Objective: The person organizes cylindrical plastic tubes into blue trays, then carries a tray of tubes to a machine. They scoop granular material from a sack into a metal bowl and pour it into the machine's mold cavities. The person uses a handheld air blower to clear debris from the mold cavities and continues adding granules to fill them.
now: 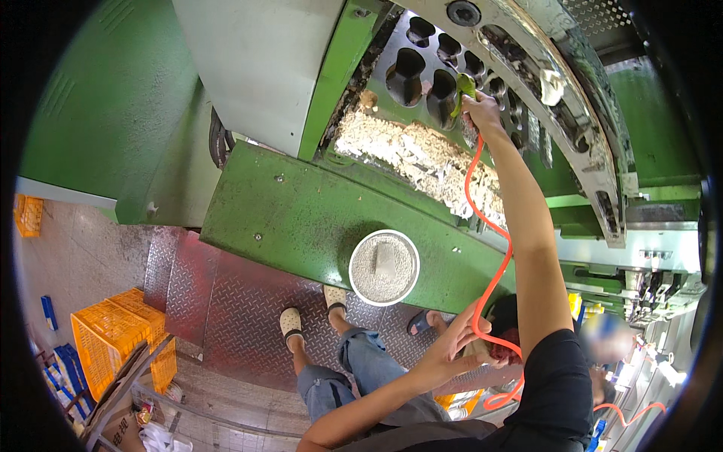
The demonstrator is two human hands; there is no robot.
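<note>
My right hand (482,113) grips a yellow-green air blow gun (465,86). Its nozzle points at a metal plate (432,60) with several dark figure-eight openings inside the green machine. From the gun's handle an orange air hose (500,271) runs down past my right forearm. Lower down, my left hand (460,342) has the hose bent between its loosely curled fingers and thumb. Below the plate lies a heap of pale crumbs and shavings (412,150). A round white tub (384,233) of light granules, with a pale block (386,261) on top, stands on the green ledge (282,209).
A curved metal frame (565,96) arches close to my right hand. Beneath my feet is a diamond-plate platform (243,311). Orange plastic crates (113,339) and a cardboard box (121,429) stand at lower left. Another person's sandalled foot (421,323) is beside me.
</note>
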